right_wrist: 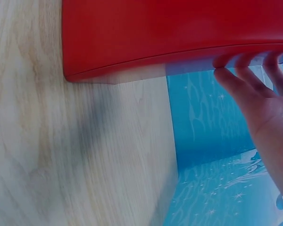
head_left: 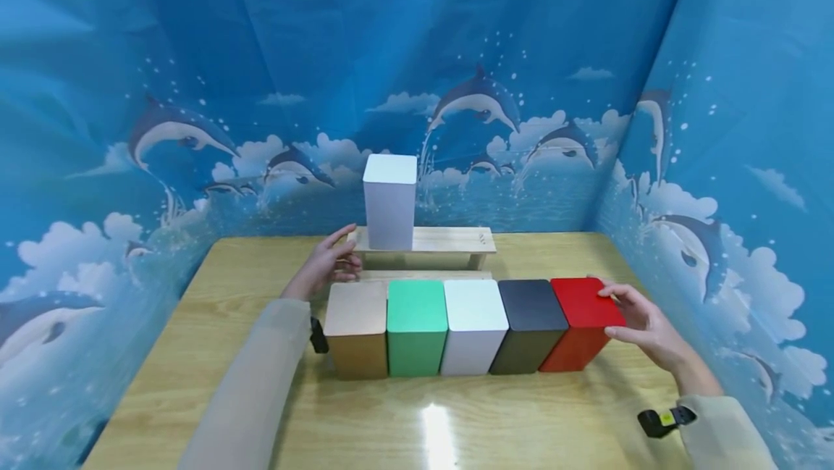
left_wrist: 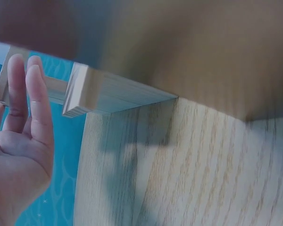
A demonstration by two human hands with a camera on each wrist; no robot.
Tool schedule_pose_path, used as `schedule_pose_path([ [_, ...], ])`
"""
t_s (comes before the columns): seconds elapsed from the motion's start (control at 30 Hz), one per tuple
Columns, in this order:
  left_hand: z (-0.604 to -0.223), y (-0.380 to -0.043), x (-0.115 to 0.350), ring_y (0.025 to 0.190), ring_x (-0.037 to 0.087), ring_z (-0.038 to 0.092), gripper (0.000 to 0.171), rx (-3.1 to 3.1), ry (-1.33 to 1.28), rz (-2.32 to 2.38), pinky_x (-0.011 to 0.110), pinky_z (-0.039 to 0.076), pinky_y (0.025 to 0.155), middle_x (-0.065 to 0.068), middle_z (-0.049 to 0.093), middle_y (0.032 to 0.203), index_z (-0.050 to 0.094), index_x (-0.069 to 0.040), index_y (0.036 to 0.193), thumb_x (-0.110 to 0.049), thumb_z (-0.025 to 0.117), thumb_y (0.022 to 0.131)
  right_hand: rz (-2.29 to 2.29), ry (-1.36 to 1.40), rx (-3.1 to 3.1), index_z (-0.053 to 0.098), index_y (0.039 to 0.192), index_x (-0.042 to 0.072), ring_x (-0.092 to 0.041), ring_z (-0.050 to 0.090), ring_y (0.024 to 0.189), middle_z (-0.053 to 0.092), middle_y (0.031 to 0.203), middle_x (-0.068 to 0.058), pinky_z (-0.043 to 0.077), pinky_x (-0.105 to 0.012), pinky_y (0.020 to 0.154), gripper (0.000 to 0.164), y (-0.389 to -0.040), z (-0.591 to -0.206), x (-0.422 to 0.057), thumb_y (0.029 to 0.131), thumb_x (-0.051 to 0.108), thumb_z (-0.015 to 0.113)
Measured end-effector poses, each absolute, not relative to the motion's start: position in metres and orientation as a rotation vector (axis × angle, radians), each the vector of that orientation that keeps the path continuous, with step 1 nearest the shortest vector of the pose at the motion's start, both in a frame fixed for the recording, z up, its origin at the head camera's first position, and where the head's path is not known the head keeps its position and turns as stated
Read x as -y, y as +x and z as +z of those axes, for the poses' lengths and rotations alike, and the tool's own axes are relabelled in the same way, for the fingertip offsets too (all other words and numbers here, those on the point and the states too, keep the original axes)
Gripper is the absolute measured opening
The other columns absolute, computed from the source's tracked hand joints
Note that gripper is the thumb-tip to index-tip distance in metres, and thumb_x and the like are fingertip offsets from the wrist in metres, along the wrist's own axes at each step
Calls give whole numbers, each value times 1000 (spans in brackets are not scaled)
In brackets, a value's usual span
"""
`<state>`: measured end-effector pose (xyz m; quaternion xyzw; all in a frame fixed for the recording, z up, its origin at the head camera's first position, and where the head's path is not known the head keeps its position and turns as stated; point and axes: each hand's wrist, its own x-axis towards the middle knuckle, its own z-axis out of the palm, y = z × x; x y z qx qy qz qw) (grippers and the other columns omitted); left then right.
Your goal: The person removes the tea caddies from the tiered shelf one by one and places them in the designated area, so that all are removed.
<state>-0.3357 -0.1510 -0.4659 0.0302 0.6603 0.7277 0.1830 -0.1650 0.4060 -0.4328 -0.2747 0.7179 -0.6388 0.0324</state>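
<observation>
A row of tall boxes with rounded corners stands side by side: tan [head_left: 356,311], green [head_left: 417,311], white [head_left: 476,307], black [head_left: 532,307] and red [head_left: 586,303]. My right hand [head_left: 641,329] touches the right side of the red box with spread fingers, the thumb near its front corner. Behind the row is a pale wooden stepped stand [head_left: 452,240], with another white box [head_left: 389,202] upright on its upper step. At the stand's left end is my left hand [head_left: 330,265], fingers loosely extended; whether they touch the wood I cannot tell.
The boxes and stand are on a light wood-grain table [head_left: 365,419]. A blue dolphin-print curtain [head_left: 313,93] hangs along its back, and another curtain side [head_left: 736,166] borders the right. The lower step [head_left: 426,275] is partly hidden behind the row.
</observation>
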Motion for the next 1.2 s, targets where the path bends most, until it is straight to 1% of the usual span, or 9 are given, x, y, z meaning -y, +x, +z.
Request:
schedule_pose_path([
  [0.07,-468,-336,151,72,22,64,52,-1860,80,2058,41,55,69,8,65,81,32,-35,144,-34,51,96,-1973,-861,-2195,35,126,-9,-12,49,113,40,131,-9,52,-29,81,46,-166,-431,-406,83,-20,45],
  [0.2,-459,-332,152,73,22,64,52,-1821,87,2057,43,54,72,9,65,81,29,-32,146,-29,48,98,-1989,-913,-2191,34,127,-12,-13,44,120,39,134,-11,51,-28,83,48,-167,-427,-406,82,-22,44],
  [0.33,-451,-327,152,76,25,64,54,-1813,114,2040,47,52,77,11,65,83,24,-27,149,-27,46,99,-2034,-1028,-2131,32,125,-17,-20,39,127,32,143,-18,49,-30,87,47,-168,-423,-408,80,-26,41],
  [0.47,-448,-324,153,80,27,64,55,-1821,119,2024,49,50,80,11,65,85,22,-27,149,-27,46,99,-2042,-1098,-2105,32,124,-20,-25,40,127,27,145,-23,50,-30,85,44,-170,-420,-410,81,-28,38],
  [0.63,-448,-325,154,79,27,64,56,-1819,137,2033,45,53,75,13,65,86,21,-25,149,-27,45,99,-2058,-964,-2212,31,123,-20,-25,46,122,33,141,-26,50,-30,85,40,-167,-416,-410,84,-24,40],
  [0.77,-452,-327,153,77,26,64,55,-1825,145,2047,43,54,70,14,65,86,23,-25,149,-27,46,99,-2074,-793,-2324,31,124,-19,-22,51,118,41,136,-22,48,-28,88,38,-166,-411,-407,88,-18,43],
  [0.83,-456,-329,153,76,26,65,54,-1827,123,2060,42,55,68,15,65,86,26,-28,148,-28,47,98,-2074,-738,-2368,32,126,-17,-21,53,116,44,135,-21,48,-27,88,38,-166,-408,-405,89,-15,44],
  [1.0,-465,-335,151,73,23,64,52,-1858,80,2073,40,55,66,13,65,85,32,-33,145,-32,51,96,-2081,-655,-2438,37,130,-14,-21,53,116,43,135,-22,49,-29,87,40,-170,-399,-399,91,-13,45],
  [1.2,-470,-336,153,72,22,64,52,-1874,115,2068,40,55,65,8,65,81,31,-33,145,-34,50,96,-2075,-631,-2464,37,132,-13,-20,52,117,44,136,-21,47,-28,89,41,-173,-390,-390,92,-10,46],
])
